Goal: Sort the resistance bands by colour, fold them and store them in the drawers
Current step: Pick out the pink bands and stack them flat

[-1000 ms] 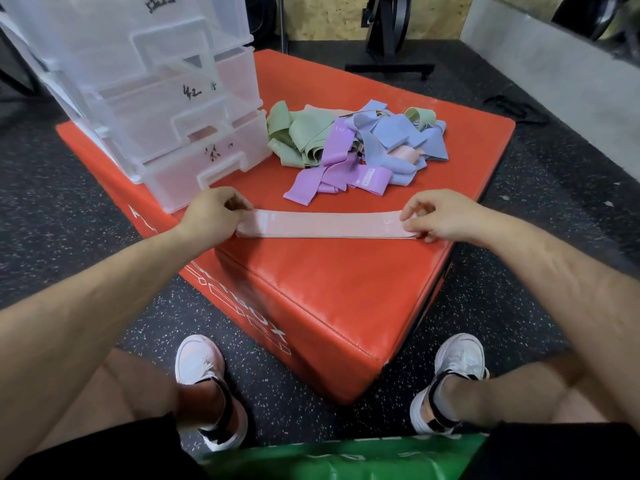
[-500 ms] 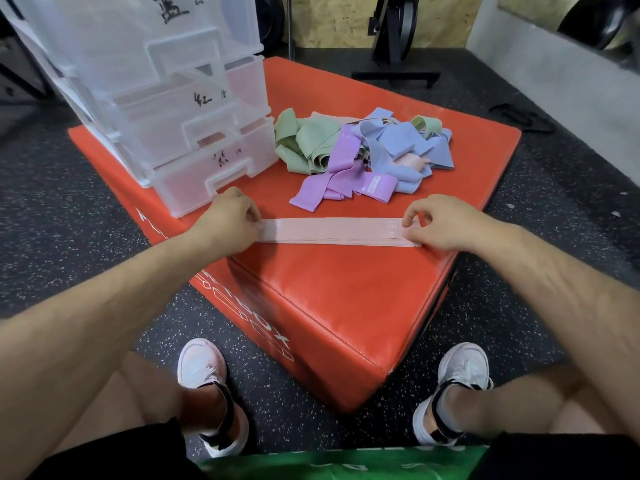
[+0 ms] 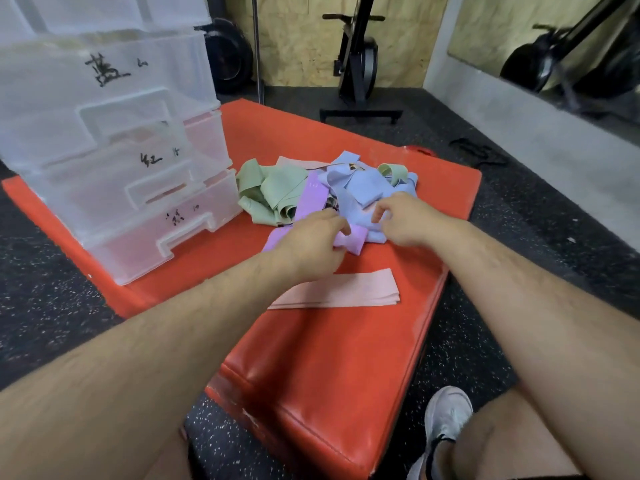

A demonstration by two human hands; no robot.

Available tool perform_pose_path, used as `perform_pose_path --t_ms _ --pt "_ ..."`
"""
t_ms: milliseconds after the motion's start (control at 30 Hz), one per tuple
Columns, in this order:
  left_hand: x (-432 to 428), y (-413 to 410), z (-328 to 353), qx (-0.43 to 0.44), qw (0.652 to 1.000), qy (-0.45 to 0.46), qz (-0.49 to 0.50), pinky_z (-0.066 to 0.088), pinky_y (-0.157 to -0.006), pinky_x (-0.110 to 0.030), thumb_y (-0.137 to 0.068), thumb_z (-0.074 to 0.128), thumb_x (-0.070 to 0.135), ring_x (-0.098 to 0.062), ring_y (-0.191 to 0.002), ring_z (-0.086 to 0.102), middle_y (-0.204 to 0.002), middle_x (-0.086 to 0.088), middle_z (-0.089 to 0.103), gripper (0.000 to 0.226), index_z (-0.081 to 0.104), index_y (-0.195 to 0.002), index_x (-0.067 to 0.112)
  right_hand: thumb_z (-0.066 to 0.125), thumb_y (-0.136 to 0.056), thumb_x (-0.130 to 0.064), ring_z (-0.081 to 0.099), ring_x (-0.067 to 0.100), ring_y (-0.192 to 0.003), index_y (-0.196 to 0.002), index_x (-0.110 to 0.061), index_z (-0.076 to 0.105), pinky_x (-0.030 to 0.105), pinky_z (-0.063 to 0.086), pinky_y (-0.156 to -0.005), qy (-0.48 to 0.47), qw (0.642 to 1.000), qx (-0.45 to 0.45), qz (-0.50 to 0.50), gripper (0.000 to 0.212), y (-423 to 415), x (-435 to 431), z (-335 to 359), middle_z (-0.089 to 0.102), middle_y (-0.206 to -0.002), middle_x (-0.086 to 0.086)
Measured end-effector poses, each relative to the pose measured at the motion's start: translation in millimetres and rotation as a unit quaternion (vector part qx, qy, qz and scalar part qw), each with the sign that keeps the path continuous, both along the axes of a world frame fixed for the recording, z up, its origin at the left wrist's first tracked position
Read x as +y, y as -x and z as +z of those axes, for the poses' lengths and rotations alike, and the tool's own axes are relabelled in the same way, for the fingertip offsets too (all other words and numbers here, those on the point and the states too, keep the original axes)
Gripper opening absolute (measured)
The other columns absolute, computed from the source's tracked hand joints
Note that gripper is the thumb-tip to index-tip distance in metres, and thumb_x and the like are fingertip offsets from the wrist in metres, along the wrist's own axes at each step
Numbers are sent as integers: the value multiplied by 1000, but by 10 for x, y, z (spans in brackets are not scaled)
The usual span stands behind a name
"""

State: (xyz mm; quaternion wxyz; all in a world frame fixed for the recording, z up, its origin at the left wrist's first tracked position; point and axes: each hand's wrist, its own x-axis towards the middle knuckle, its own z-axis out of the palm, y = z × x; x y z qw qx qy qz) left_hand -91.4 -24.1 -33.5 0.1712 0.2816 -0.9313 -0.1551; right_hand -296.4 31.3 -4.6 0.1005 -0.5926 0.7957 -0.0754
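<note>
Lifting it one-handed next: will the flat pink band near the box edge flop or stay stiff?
Probably floppy: the pink band lies thin and flat, and the piled bands crumple. Likely light; its layers may separate.

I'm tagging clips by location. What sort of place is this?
Most likely a gym: a padded red plyo box sits on speckled rubber flooring, an exercise machine stands by the back wall, and resistance bands are piled on the box.

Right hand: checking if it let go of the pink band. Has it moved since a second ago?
Yes. The right hand left the pink band and moved back across the red box, away from its near edge, to the band pile.
</note>
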Motion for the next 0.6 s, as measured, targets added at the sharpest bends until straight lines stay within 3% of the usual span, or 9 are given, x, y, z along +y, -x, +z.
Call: perform_pose_path --t_ms 133,233,333,500,600 --pt "-114 285 -17 -9 1000 -13 5 44 -92 -37 -91 56 30 -23 -114 53 -117 -2 57 27 62 -113 17 49 -88 -18 53 28 -114 -91 -34 65 28 43 -85 1 998 -29 -47 23 72 -157 -90 56 -122 6" --pt "-218 420 11 -11 999 -31 15 41 -96 -34 -91 57 28 -24 -117 50 -124 -4 56 32 61 -120 16 47 -92 -17 56 24 -112 -99 -24 70 24 38 -81 3 997 -33 -73 25 115 -259 -68 66 -114 3" --pt "-302 493 46 -11 999 -46 15 41 -96 -33 -91 58 25 -22 -119 49 -127 -4 53 34 58 -123 16 51 -92 -18 63 26 -102 -86 -17 69 27 42 -73 19 994 -57 -94 20 179 -345 -2 71 -99 4" --pt "-348 546 77 -5 998 -62 22 42 -98 -37 -89 58 24 -23 -118 51 -124 -4 55 32 59 -121 16 53 -82 -2 61 20 -100 -97 -25 68 28 49 -80 37 987 -110 -108 31 231 -345 -23 67 -108 -2" --pt "-305 517 97 4 997 -72 34 42 -99 -38 -90 57 26 -21 -120 50 -125 -1 55 33 58 -122 20 55 -78 1 59 17 -92 -93 -28 65 24 43 -73 81 982 -131 -113 34 188 -315 -97 63 -95 -7"
